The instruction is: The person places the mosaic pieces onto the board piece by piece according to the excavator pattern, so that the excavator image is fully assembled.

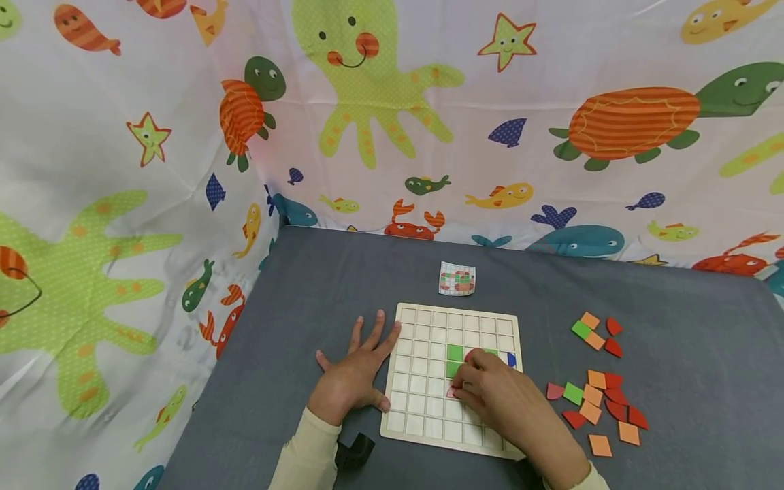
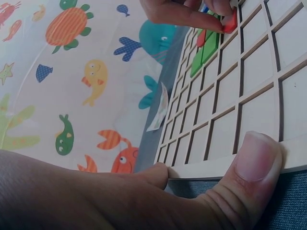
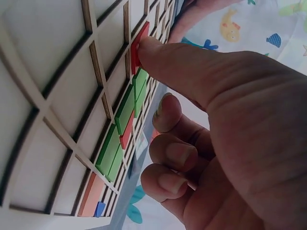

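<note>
A pale wooden grid board (image 1: 450, 446) lies on the grey cloth. My left hand (image 1: 352, 384) rests at its left side with fingers spread, fingertips and thumb touching the edge. Over the board, my right hand (image 1: 499, 395) pinches a red tile (image 3: 139, 48) low in a grid cell, the thumb tip on its face. That red tile (image 2: 231, 22) also shows under the fingertips in the left wrist view. Green tiles (image 1: 454, 352) sit in cells beside it, and a blue piece (image 1: 511, 358) lies near the right edge. The right hand hides part of the board.
A small card (image 1: 457, 279) with a coloured grid pattern lies behind the board. To the right are loose orange tiles (image 1: 600, 446), green tiles (image 1: 573, 393) and red rounded tiles (image 1: 637, 417). A black object (image 1: 355, 451) sits near the left wrist. A sea-animal curtain (image 1: 392, 122) stands behind.
</note>
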The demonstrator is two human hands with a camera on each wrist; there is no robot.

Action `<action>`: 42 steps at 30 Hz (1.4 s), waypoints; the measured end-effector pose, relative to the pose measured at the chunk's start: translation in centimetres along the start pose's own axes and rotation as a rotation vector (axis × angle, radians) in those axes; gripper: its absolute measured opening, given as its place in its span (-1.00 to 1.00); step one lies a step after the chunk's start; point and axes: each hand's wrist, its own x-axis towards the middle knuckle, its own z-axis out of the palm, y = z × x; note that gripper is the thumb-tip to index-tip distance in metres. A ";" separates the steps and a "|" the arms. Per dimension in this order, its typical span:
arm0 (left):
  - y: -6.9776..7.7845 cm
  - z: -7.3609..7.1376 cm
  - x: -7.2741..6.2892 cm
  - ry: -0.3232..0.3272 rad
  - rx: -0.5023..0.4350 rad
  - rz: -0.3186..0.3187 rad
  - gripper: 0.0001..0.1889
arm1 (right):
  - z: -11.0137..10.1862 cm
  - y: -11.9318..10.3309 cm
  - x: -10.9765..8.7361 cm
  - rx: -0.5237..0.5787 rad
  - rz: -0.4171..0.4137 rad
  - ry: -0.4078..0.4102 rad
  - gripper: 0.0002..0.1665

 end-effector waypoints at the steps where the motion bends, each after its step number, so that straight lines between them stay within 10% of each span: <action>1: 0.0 0.0 0.0 0.000 0.001 -0.001 0.45 | 0.0 0.0 0.0 -0.003 -0.001 0.000 -0.87; 22: 0.0 0.2 0.0 0.015 -0.018 0.009 0.46 | -1.2 0.4 -0.8 -0.064 0.055 0.028 -0.82; 42: 0.1 -0.2 -0.1 0.008 -0.017 0.008 0.45 | -4.9 7.4 -6.5 -0.100 0.480 0.092 -0.77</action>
